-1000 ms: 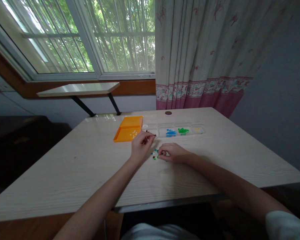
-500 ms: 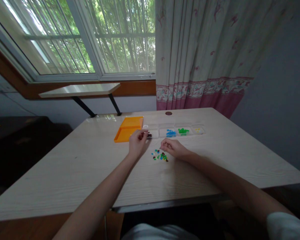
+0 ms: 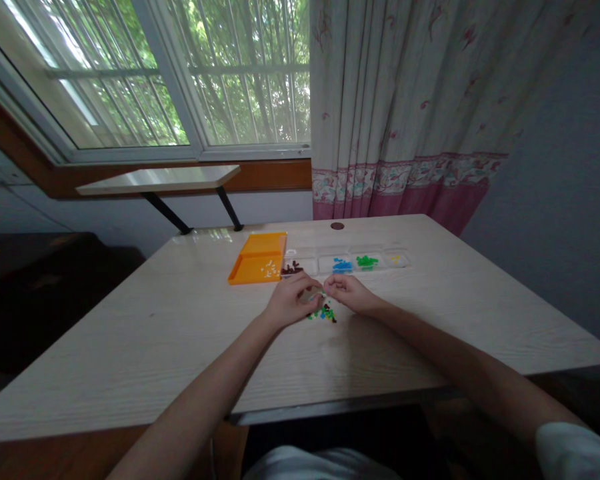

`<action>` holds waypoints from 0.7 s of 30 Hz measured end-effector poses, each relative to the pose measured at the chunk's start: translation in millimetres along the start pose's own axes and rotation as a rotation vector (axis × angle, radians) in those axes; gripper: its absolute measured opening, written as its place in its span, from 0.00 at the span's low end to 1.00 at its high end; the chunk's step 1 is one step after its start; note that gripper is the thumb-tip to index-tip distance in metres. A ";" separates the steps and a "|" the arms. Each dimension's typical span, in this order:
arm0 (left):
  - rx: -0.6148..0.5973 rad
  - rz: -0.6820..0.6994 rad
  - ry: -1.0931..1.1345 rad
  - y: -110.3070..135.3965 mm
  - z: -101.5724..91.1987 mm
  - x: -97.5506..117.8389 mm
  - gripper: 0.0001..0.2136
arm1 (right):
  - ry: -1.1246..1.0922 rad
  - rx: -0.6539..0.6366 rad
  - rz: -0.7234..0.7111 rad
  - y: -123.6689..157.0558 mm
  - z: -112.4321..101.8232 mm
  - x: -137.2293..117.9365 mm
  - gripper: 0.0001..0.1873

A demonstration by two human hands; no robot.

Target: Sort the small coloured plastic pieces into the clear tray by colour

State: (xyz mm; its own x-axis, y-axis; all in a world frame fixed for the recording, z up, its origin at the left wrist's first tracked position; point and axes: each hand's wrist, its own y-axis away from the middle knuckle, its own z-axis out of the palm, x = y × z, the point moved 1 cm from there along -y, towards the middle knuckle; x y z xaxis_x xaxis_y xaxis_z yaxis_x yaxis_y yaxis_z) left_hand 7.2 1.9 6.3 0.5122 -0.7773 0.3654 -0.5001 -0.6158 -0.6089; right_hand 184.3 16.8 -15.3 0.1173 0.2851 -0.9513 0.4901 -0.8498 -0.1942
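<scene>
Partly hidden, bead pile [image 3: 325, 313] sat between left hand [image 3: 291, 301] and right hand [image 3: 349, 293]; both curled, fingertips touching it, any hold too small to tell.

Your tray [image 3: 253, 267] at the far edge of the table [image 3: 180, 333] is orange with white bits [image 3: 267, 269] in it. The box [image 3: 307, 265] beside it: dark brown beads [image 3: 291, 269], blue beads [image 3: 341, 265], green beads [image 3: 367, 262], yellow beads [image 3: 395, 259]. The loose pile [image 3: 323, 313] mixes blue, green and dark. Table's pale woodgrain, curtain [image 3: 405, 100] cream with a pink floral hem
</scene>
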 end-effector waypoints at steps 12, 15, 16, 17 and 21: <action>0.043 -0.023 -0.001 0.1 0.2 -0.7 0.04 | 0.415 0.082 -0.124 6.3 -6.2 -4.7 0.13; 0.043 -0.019 0.007 -0.2 0.6 -1.5 0.05 | 0.589 0.086 -0.188 9.0 -7.2 -8.2 0.11; 0.041 -0.018 0.008 -0.4 0.7 -1.4 0.05 | 0.619 0.095 -0.207 9.5 -7.2 -9.2 0.11; 0.040 -0.017 0.011 -0.7 0.8 -1.2 0.05 | 0.639 0.110 -0.224 9.8 -7.1 -10.1 0.12; 0.048 -0.017 0.019 -1.2 0.6 -0.4 0.05 | 0.667 0.152 -0.268 10.2 -6.5 -12.5 0.12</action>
State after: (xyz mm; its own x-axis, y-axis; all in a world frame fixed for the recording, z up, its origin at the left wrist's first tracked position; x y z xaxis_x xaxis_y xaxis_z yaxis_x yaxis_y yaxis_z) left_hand 8.0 3.1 6.4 0.5067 -0.7696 0.3886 -0.4575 -0.6221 -0.6354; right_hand 193.5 7.4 -3.8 0.5351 0.6596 -0.5279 0.4561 -0.7515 -0.4766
